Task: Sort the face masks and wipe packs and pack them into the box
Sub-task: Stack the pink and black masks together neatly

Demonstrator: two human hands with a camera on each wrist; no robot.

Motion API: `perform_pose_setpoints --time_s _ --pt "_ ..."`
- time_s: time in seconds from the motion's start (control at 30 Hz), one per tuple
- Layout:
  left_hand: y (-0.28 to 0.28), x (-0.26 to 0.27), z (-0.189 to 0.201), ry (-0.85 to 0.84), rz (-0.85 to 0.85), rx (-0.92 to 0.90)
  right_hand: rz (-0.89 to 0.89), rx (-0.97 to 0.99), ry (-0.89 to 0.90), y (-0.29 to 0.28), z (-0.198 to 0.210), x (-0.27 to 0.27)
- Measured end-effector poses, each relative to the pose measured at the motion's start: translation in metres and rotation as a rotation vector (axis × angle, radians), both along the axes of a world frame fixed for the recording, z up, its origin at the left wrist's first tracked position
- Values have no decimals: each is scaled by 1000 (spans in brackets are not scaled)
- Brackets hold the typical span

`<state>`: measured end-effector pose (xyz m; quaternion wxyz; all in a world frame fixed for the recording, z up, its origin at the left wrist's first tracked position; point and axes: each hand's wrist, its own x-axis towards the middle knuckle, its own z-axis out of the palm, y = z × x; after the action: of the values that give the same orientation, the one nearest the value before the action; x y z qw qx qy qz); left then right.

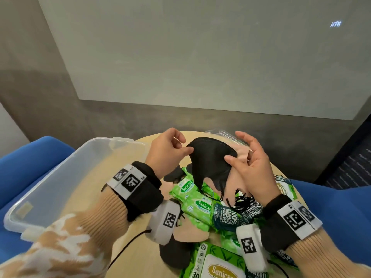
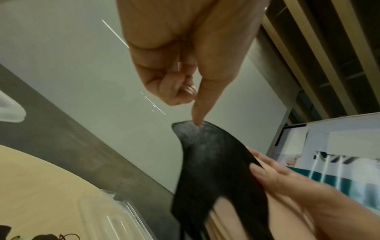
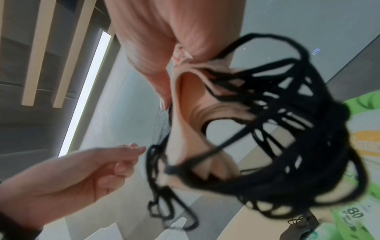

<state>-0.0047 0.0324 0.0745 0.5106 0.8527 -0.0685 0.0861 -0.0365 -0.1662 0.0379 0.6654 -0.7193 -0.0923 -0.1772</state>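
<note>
A black mask [image 1: 210,157] is held above the bench [image 1: 124,157], pinched by the left hand [image 1: 166,149] and right hand [image 1: 251,165]. Pink masks [image 1: 239,177] are gripped behind it. Box [image 1: 66,177] lies left; wipe packs [image 1: 198,203] lie below.

Ribbed beige sleeves [image 1: 112,205] with a white pattern at lower left were worn. Black wrist straps [image 1: 146,189] were fitted with white blocks [image 1: 165,221] printed with black square markers. A thin black cable [image 1: 128,245] was seen below the left wrist.
</note>
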Motion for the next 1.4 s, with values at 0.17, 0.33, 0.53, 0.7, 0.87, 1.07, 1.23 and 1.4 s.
perform_pose_setpoints --time_s 0.17,0.33,0.53,0.7,0.87,1.07,1.23,1.4 --pt "-26 -18 4 239 -89 -225 34 -19 -19 12 1 -7" --pt "-29 -15 8 329 -42 -295 97 -161 -21 19 2 -18" --pt "-10 -8 5 245 -41 -160 189 -175 42 8 2 -16" --pt "16 2 14 -134 15 214 247 -124 86 0 11 -18" --pt "8 -14 16 -99 -421 127 310 -87 63 11 21 -22" --pt "-5 -24 5 -101 -443 3 191 -142 12 15 19 -19" --pt "-2 -21 6 -114 -489 -30 74 -87 -60 2 23 -19" --pt "1 -15 9 -100 -547 -26 77 -103 -13 0 24 -13"
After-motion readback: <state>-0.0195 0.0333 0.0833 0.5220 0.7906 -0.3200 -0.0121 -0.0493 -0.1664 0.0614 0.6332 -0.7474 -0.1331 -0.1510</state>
